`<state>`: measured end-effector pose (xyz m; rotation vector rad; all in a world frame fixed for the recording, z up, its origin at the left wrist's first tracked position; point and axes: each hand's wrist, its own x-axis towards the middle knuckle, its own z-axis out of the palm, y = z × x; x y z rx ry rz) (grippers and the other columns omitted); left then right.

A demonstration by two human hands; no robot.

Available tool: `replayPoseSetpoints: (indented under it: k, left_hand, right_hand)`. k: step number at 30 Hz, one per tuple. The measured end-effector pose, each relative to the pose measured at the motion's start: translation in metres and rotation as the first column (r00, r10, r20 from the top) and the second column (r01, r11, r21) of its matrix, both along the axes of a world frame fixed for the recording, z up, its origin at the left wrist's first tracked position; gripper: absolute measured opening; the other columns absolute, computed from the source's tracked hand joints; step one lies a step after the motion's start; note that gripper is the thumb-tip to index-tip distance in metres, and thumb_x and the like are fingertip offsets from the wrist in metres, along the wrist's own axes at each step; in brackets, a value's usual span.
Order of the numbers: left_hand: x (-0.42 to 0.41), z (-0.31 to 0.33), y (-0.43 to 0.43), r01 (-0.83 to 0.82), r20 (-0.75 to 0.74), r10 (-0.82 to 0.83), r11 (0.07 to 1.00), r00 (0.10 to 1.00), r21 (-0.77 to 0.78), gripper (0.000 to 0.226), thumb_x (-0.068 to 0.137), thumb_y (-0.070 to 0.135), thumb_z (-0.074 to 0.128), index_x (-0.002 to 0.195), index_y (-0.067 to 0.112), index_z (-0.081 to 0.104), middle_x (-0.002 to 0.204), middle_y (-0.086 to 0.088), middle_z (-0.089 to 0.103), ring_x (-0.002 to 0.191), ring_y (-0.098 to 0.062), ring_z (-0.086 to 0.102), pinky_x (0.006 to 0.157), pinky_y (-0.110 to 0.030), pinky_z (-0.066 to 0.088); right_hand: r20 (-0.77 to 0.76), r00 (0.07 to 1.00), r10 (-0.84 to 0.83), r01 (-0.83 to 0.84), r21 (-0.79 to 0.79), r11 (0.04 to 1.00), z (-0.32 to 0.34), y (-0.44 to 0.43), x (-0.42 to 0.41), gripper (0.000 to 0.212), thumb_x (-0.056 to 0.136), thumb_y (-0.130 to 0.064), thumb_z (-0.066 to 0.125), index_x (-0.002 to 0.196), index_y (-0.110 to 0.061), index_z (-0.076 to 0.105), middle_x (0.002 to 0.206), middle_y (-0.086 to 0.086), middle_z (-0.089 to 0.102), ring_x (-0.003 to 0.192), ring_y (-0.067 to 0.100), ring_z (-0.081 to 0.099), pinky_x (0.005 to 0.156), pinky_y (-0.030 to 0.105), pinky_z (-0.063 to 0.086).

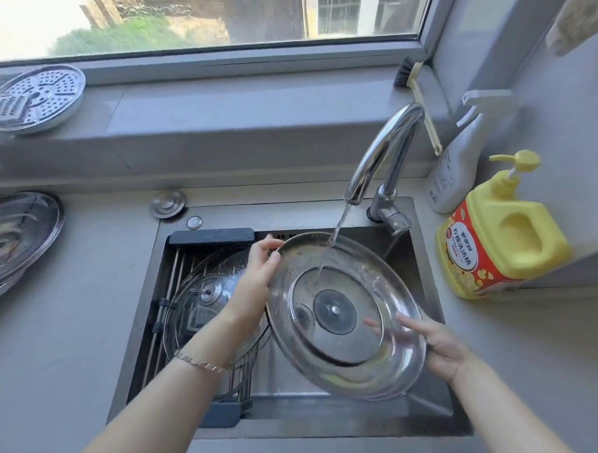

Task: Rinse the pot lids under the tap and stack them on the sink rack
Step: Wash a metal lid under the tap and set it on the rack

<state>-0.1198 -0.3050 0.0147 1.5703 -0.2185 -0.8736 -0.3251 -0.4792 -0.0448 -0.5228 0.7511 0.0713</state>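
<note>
A large glass pot lid (345, 317) with a steel rim is held tilted over the sink, underside up, and water from the chrome tap (379, 154) runs onto its far edge. My left hand (256, 279) grips the lid's left rim. My right hand (436, 342) holds its right rim, fingers showing through the glass. Another glass lid (202, 301) lies on the sink rack (183, 324) at the left of the basin. Two more lids (12, 241) are stacked on the counter at far left.
A yellow dish-soap pump bottle (499, 235) and a white spray bottle (458, 164) stand right of the sink. A perforated steamer plate (36, 98) lies on the window sill, and a brush (420, 94) leans there. The sink (425, 286) drops below the lid.
</note>
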Motion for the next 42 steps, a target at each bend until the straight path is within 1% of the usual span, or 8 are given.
replayPoseSetpoints:
  k: [3,7,15,21,25,31,38,42]
  left_hand:
    - [0.009,-0.015,0.0,-0.08,-0.309,0.108,0.992,0.945,0.102,0.048,0.094,0.052,0.038,0.124,0.018,0.053,0.118,-0.006,0.064,0.105,-0.024,0.063,0.094,-0.041,0.049]
    - [0.005,-0.032,-0.003,-0.155,-0.528,0.177,0.984,0.831,0.086,0.076,0.085,0.072,0.028,0.115,0.012,0.064,0.115,-0.017,0.067,0.107,-0.032,0.063,0.099,-0.049,0.044]
    - [-0.034,-0.03,-0.013,-0.071,-0.727,0.171,0.983,0.665,0.167,0.069,0.091,0.063,0.027,0.111,0.003,0.055,0.092,-0.027,0.069,0.082,-0.034,0.069,0.074,-0.046,0.051]
    - [-0.014,0.015,-0.005,0.034,-0.377,0.122,0.924,0.918,0.381,0.012,0.091,-0.007,0.042,0.088,-0.004,0.053,0.049,-0.014,0.063,0.039,-0.023,0.061,0.041,-0.029,0.054]
    - [0.003,0.041,-0.012,0.026,0.152,-0.125,0.85,0.981,0.526,0.023,0.079,-0.004,0.041,0.087,0.011,0.056,0.082,-0.016,0.07,0.071,-0.03,0.067,0.07,-0.043,0.058]
    - [-0.008,0.07,-0.017,-0.018,0.539,-0.492,0.727,0.684,0.686,0.022,0.081,-0.004,0.04,0.092,0.015,0.044,0.08,-0.01,0.061,0.075,-0.032,0.058,0.062,-0.038,0.049]
    - [-0.028,0.054,-0.007,0.032,0.62,-0.703,0.67,0.349,0.742,0.032,0.088,0.009,0.041,0.118,0.019,0.045,0.095,-0.01,0.062,0.084,-0.035,0.058,0.068,-0.036,0.042]
    - [-0.031,0.041,0.002,0.044,0.759,-0.634,0.771,0.149,0.635,0.045,0.057,-0.002,0.052,0.096,0.02,0.051,0.059,-0.003,0.059,0.046,-0.03,0.056,0.038,-0.03,0.04]
  right_hand:
    - [0.103,0.983,-0.152,0.157,-0.045,0.987,0.009,-0.002,0.005,0.091,0.056,-0.003,0.085,0.136,-0.017,0.044,0.123,0.033,0.055,0.103,0.04,0.063,0.087,0.051,0.051]
    - [0.123,0.987,-0.102,0.139,-0.354,0.925,0.053,-0.02,0.023,0.066,0.069,-0.01,0.064,0.131,-0.031,0.049,0.121,0.014,0.063,0.095,0.034,0.068,0.076,0.041,0.058]
    - [-0.175,0.98,0.093,-0.198,-0.853,0.483,0.114,-0.044,0.06,0.021,0.096,-0.017,0.046,0.092,-0.028,0.064,0.095,-0.003,0.067,0.086,0.017,0.064,0.079,0.036,0.053]
    - [-0.398,0.907,0.138,-0.365,-0.58,0.728,0.065,-0.051,0.046,0.02,0.097,-0.021,0.045,0.102,-0.016,0.064,0.084,0.007,0.068,0.065,0.018,0.064,0.061,0.027,0.049]
    - [-0.465,0.881,0.093,-0.364,-0.538,0.76,0.026,-0.042,0.056,0.029,0.096,-0.021,0.049,0.12,-0.007,0.056,0.113,0.015,0.063,0.1,0.028,0.061,0.084,0.036,0.049]
    - [-0.362,0.913,-0.187,-0.087,-0.622,0.778,0.019,-0.055,0.094,0.047,0.094,0.0,0.041,0.14,0.003,0.031,0.123,0.022,0.052,0.112,0.032,0.054,0.108,0.043,0.036]
    - [-0.297,0.9,-0.319,0.115,-0.544,0.831,0.021,-0.065,0.117,0.033,0.087,0.012,0.038,0.116,-0.001,0.046,0.133,0.015,0.044,0.126,0.031,0.044,0.101,0.036,0.041]
    - [-0.259,0.918,-0.299,0.138,-0.499,0.856,0.031,-0.063,0.112,0.05,0.087,0.016,0.029,0.136,0.005,0.032,0.147,0.016,0.032,0.136,0.032,0.031,0.109,0.043,0.031]
